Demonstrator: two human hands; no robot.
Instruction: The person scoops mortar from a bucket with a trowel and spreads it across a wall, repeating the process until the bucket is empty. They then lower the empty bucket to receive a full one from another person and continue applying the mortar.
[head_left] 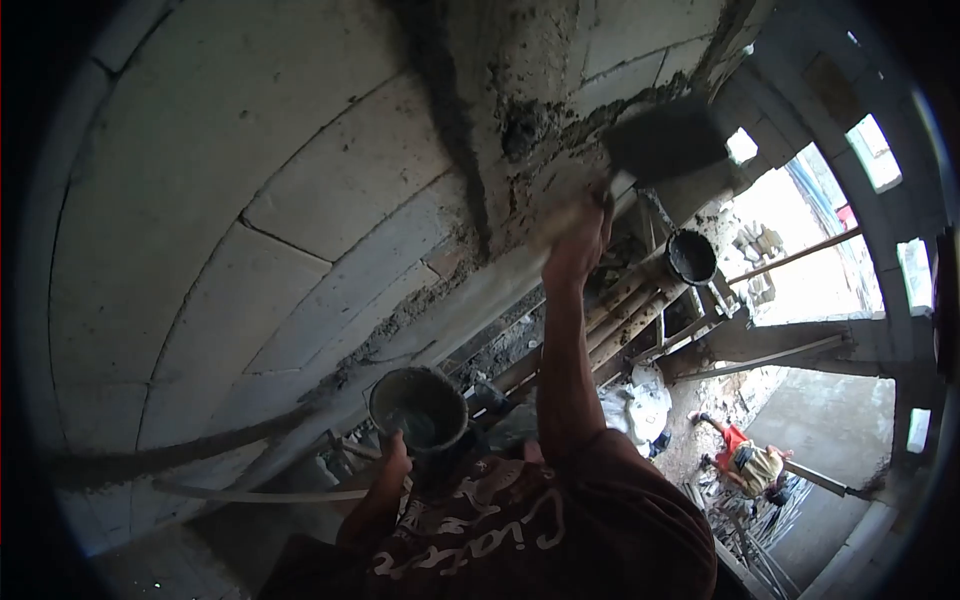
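My right hand (582,245) reaches up in front of the wall, fingers wrapped around the handle of a trowel. The trowel's broad dark blade (668,138) is blurred and lies close to the rough mortar at the wall's upper right. Lower down, my left hand (397,458) grips the near rim of a dark bucket (452,437), holding it close to my chest. Some grey, wet-looking material shows inside the bucket. The wall of large pale blocks (330,190) has dark, wet mortar (440,90) smeared along its joints.
A second dark bucket (691,257) stands on bamboo or wooden scaffold poles (630,315) to my right. Far below, another person (745,460) in red and tan clothing holds a long tool. Window openings (800,230) pierce the right-hand wall. White sacking (640,400) lies beneath the poles.
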